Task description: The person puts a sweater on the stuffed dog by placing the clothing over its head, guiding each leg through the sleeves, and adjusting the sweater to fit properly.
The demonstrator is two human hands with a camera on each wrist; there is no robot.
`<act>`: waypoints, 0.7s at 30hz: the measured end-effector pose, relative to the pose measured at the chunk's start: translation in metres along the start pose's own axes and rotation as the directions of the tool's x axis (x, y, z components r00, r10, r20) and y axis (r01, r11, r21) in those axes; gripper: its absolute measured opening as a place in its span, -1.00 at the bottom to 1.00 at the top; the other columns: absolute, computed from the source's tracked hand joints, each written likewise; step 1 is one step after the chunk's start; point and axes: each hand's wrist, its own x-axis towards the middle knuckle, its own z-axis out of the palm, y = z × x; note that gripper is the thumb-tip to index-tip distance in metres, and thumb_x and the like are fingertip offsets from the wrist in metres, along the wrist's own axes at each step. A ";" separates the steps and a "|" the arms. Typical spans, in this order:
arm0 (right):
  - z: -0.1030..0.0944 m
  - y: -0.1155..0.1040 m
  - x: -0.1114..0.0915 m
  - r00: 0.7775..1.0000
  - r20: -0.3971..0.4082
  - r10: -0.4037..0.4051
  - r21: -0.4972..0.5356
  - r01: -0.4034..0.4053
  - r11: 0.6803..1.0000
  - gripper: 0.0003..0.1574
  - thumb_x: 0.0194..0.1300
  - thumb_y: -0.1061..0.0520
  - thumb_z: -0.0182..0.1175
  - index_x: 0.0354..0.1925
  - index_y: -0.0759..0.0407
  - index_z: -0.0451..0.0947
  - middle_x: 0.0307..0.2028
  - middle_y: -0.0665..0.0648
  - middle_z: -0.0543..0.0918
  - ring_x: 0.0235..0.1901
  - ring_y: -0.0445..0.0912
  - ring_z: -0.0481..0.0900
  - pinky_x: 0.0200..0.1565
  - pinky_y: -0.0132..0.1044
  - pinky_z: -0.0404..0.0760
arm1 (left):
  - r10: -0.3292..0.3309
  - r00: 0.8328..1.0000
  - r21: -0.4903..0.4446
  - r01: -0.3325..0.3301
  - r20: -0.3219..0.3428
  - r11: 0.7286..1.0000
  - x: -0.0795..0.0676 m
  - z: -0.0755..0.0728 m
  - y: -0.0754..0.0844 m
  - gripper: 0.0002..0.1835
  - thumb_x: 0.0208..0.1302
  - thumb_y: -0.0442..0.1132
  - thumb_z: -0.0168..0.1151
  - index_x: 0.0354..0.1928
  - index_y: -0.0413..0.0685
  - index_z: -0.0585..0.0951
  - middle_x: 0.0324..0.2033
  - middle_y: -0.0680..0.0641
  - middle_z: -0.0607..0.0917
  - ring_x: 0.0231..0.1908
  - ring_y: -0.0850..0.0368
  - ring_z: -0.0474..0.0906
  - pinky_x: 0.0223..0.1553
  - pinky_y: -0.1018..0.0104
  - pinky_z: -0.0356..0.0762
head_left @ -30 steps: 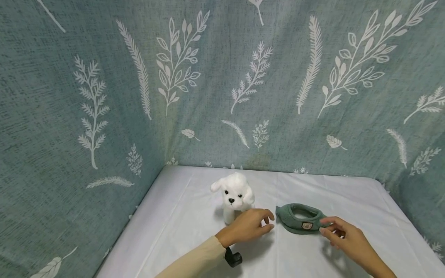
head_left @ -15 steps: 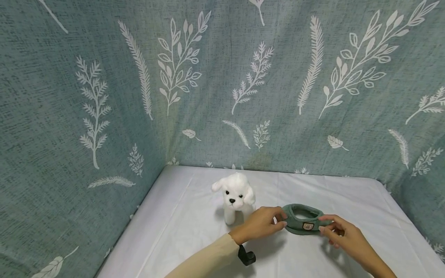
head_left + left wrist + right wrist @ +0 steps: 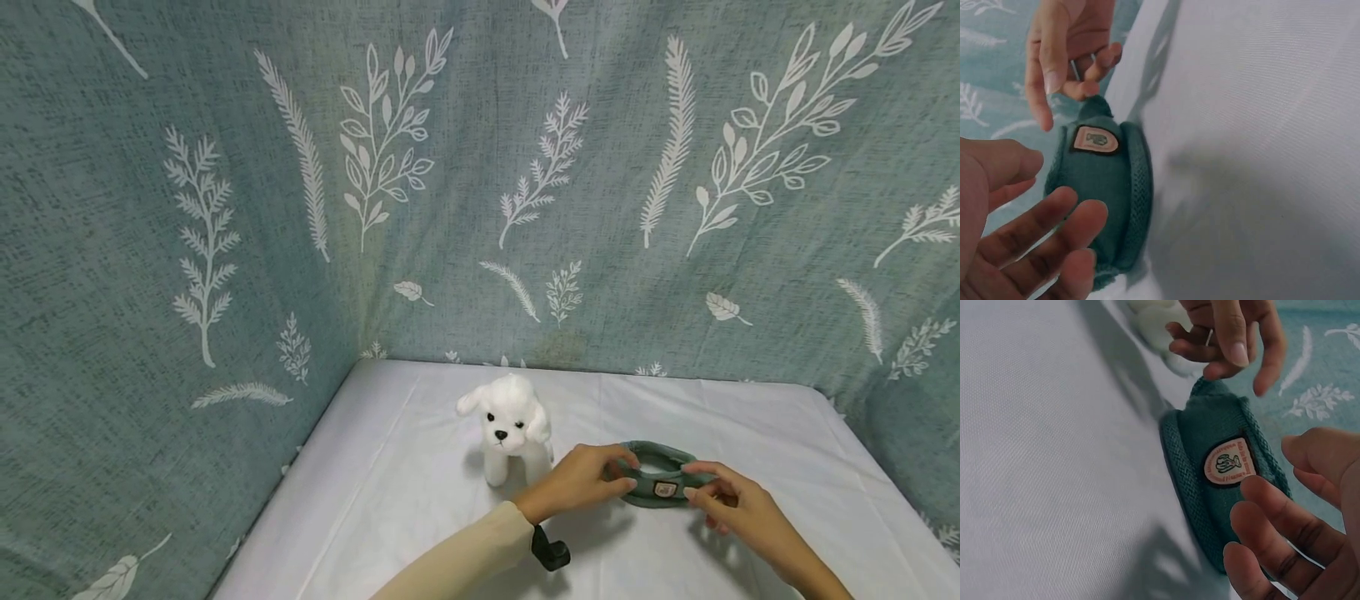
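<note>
Showing its badge (image 3: 664,490), a green knitted garment (image 3: 1097,184) lies on the white tabletop (image 3: 405,508) between the left grip (image 3: 581,483) and the right grip (image 3: 738,502), both relaxed and unclosed near its ends. A white plush dog (image 3: 510,425) stands to the left; leaf-patterned fabric (image 3: 450,217) hangs behind.

Head camera: elevated, facing forward and down across the white cloth-covered table (image 3: 405,492). Wrist cameras: close range, opposing sides; both frame the green knitted ring-shaped garment (image 3: 1105,178).
</note>
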 end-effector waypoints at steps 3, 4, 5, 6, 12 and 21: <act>0.000 0.003 0.001 0.999 0.024 -0.026 0.005 0.025 1.000 -0.29 0.50 -0.08 0.24 0.42 0.24 0.35 -0.21 0.27 0.65 -0.40 0.06 0.61 -0.36 -0.15 0.65 | -0.010 1.000 0.002 0.010 0.003 1.000 0.004 0.004 0.001 -0.69 0.51 -0.08 0.25 0.20 0.05 0.65 -0.36 0.21 0.73 -0.49 0.55 0.51 -0.43 0.61 0.47; 0.000 0.004 0.001 0.999 0.031 -0.039 0.008 0.039 0.999 -0.29 0.51 -0.07 0.23 0.42 0.25 0.34 -0.21 0.28 0.65 -0.41 0.06 0.61 -0.37 -0.15 0.65 | -0.014 1.000 0.006 0.014 0.006 1.000 0.006 0.005 0.001 -0.68 0.51 -0.08 0.25 0.21 0.06 0.65 -0.37 0.21 0.73 -0.49 0.55 0.51 -0.43 0.61 0.47; 0.000 0.004 0.002 0.999 0.034 -0.042 0.013 0.042 0.999 -0.30 0.50 -0.07 0.24 0.41 0.24 0.35 -0.22 0.28 0.65 -0.41 0.05 0.61 -0.37 -0.16 0.66 | -0.016 1.000 0.014 0.015 0.008 1.000 0.007 0.006 0.000 -0.67 0.51 -0.07 0.25 0.21 0.06 0.65 -0.37 0.22 0.73 -0.50 0.55 0.51 -0.43 0.61 0.47; 0.000 0.006 0.002 0.997 0.038 -0.061 0.011 0.060 0.998 -0.31 0.51 -0.05 0.23 0.41 0.27 0.35 -0.23 0.28 0.65 -0.43 0.04 0.60 -0.38 -0.16 0.65 | -0.017 1.000 0.015 0.017 0.013 1.000 0.009 0.008 0.000 -0.67 0.50 -0.07 0.25 0.22 0.07 0.64 -0.37 0.22 0.72 -0.50 0.55 0.51 -0.43 0.61 0.48; 0.001 0.007 0.005 0.996 0.063 -0.058 -0.008 0.059 0.998 -0.29 0.52 -0.04 0.22 0.44 0.27 0.31 -0.22 0.25 0.70 -0.43 0.04 0.61 -0.40 -0.17 0.64 | -0.027 0.999 0.027 0.026 0.042 0.999 0.014 0.013 -0.004 -0.63 0.51 -0.07 0.24 0.27 0.08 0.61 -0.41 0.24 0.70 -0.54 0.54 0.51 -0.44 0.62 0.48; 0.002 0.000 0.008 0.996 0.083 -0.007 -0.015 0.009 1.000 -0.18 0.52 -0.09 0.21 0.54 0.18 0.20 -0.18 0.24 0.76 -0.41 0.09 0.64 -0.40 -0.15 0.63 | -0.057 0.997 0.051 0.055 0.050 0.997 0.016 0.016 -0.001 -0.65 0.50 -0.09 0.27 0.26 0.10 0.63 -0.48 0.26 0.65 -0.61 0.51 0.48 -0.51 0.60 0.46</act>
